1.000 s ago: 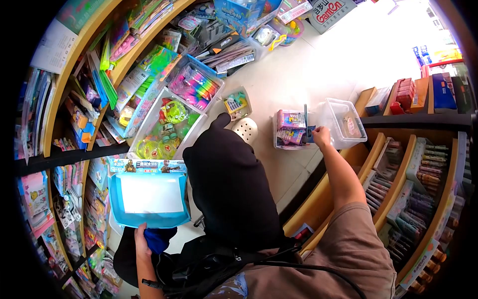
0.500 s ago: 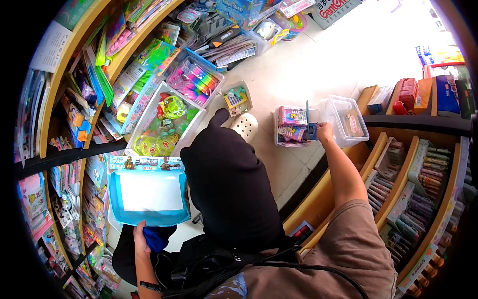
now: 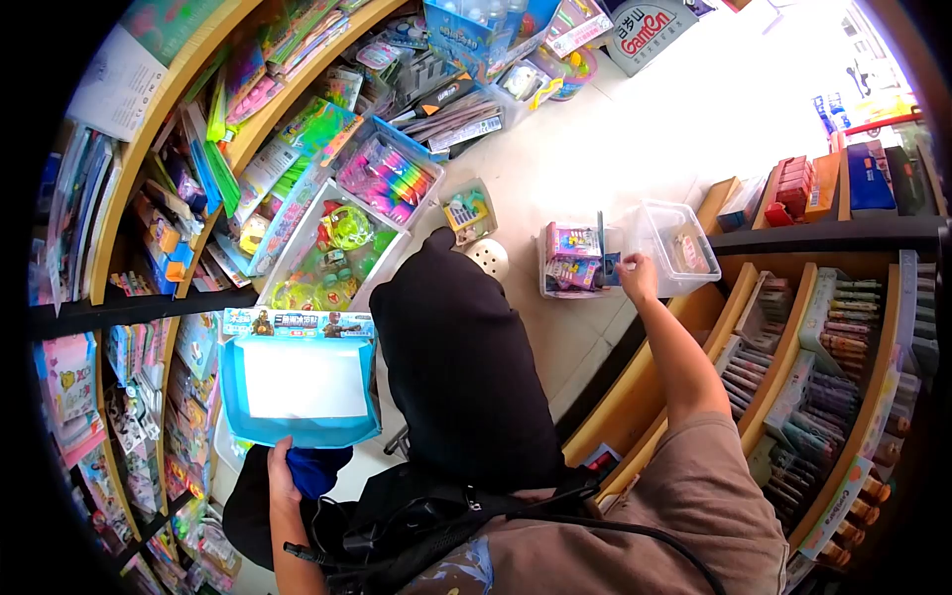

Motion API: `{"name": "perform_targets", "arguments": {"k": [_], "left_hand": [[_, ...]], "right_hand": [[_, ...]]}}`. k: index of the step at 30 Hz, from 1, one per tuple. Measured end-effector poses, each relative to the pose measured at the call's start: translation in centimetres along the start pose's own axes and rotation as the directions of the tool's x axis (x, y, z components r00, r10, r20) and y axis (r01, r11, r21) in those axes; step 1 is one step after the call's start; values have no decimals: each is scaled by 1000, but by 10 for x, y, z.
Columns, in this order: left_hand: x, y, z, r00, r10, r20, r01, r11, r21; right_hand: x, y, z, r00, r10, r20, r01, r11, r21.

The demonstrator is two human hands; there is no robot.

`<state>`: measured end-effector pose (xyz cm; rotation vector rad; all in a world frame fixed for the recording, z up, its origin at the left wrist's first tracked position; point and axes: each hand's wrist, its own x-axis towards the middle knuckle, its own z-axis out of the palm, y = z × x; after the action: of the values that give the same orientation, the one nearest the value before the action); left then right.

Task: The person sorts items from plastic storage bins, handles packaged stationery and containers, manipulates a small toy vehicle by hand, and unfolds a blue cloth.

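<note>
My left hand grips the near edge of a light blue open cardboard display box, which has a white inner bottom and a printed back flap. On the right, my right hand reaches down to a small clear plastic bin on the floor. Its fingers are closed at the bin's right side, by a dark blue flat item; what they hold is hidden. Small pink and purple boxes are stacked inside that bin. Right beside it, a larger clear plastic container holds a pinkish-brown item.
Crowded shelves rise on the left; wooden pen compartments line the right. A clear bin of green toys, a bin of rainbow-coloured items and a small box stand beyond my black-clad knee. The floor is pale tile.
My right hand has shifted slightly down and left against the bin's right side. My left hand still holds the blue display box. The whole view has moved a little.
</note>
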<state>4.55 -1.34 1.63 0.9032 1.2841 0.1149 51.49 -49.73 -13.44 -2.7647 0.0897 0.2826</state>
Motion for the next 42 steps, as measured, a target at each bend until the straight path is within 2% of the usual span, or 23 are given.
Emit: {"name": "perform_targets", "arguments": {"k": [2, 5, 9, 11, 12, 13, 16, 17, 18, 19, 20, 21, 22, 23, 25, 27, 28, 29, 31, 34, 37, 39, 42], "left_hand": [[0, 1, -2, 1000, -18, 8, 19, 999, -26], [10, -6, -11, 998, -40, 47, 46, 991, -129], [6, -2, -12, 992, -44, 114, 69, 972, -225], [6, -3, -13, 997, -9, 83, 30, 969, -247], [-1, 3, -6, 996, -30, 83, 52, 958, -283], [-13, 12, 5, 999, 14, 45, -1, 965, -264], [-14, 13, 5, 999, 26, 36, -12, 933, -359], [-17, 16, 7, 997, 0, 83, 33, 919, -394], [-22, 19, 11, 995, 21, 97, 22, 907, -421], [-13, 12, 7, 986, 68, 152, 12, 881, -473], [-13, 11, 7, 978, 46, 204, 62, 867, -495], [-7, 6, 4, 971, 54, 234, 85, 834, -545], [-20, 13, 10, 982, 78, 170, 20, 861, -508], [-32, 19, 18, 976, 165, 145, -60, 836, -545], [-25, 12, 13, 968, 188, 168, -64, 829, -556], [-21, 3, 10, 964, 199, 177, -51, 791, -610], [-27, 3, 9, 967, 191, 167, -50, 788, -613], [-1, -14, 0, 944, 255, 210, -78, 790, -608], [-19, -5, -1, 943, 320, 95, -175, 714, -678], [-34, 3, -25, 982, 176, 69, -100, 792, -602], [-58, 11, -46, 985, 168, 31, -99, 711, -696], [-72, 18, -76, 964, 255, 79, -114, 663, -740], [-104, 25, -122, 912, 405, 60, -194, 556, -808]], "right_hand": [[1, -9, -13, 965, 131, 228, -117, 990, -73], [-17, -15, -16, 993, -82, -85, 87, 995, 48], [-19, -56, -30, 975, -155, -158, 176, 975, 133], [-28, -101, -48, 955, -220, -197, 269, 924, 273], [-47, -140, -70, 937, -261, -232, 334, 863, 380], [-70, -181, -90, 917, -296, -267, 393, 783, 481], [-133, -266, -120, 674, -646, -357, 720, 468, 512], [-158, -291, -120, 597, -743, -304, 722, 331, 607], [-188, -316, -126, 458, -835, -304, 830, 279, 483], [-205, -335, -128, 195, -942, -274, 941, 100, 324], [-228, -346, -121, 207, -968, -142, 853, 108, 511], [-254, -354, -112, 235, -969, 75, 740, 228, 633], [-272, -356, -93, 101, -979, 176, 820, 182, 543], [-292, -363, -82, 29, -897, 441, 893, 221, 392], [-328, -360, -35, -32, -877, 480, 905, 179, 387], [-355, -365, -2, 7, -865, 501, 850, 269, 454], [-355, -365, 23, -52, -878, 476, 728, 293, 620], [-366, -369, 33, 58, -870, 489, 612, 418, 671], [-377, -377, 34, 24, -905, 424, 583, 357, 730], [-375, -375, 40, 75, -893, 444, 432, 430, 793], [-354, -365, 50, 120, -809, 576, 179, 588, 789], [-341, -356, 64, 212, -692, 690, -1, 706, 709], [-341, -359, 67, 254, -650, 716, 61, 749, 659]]}}
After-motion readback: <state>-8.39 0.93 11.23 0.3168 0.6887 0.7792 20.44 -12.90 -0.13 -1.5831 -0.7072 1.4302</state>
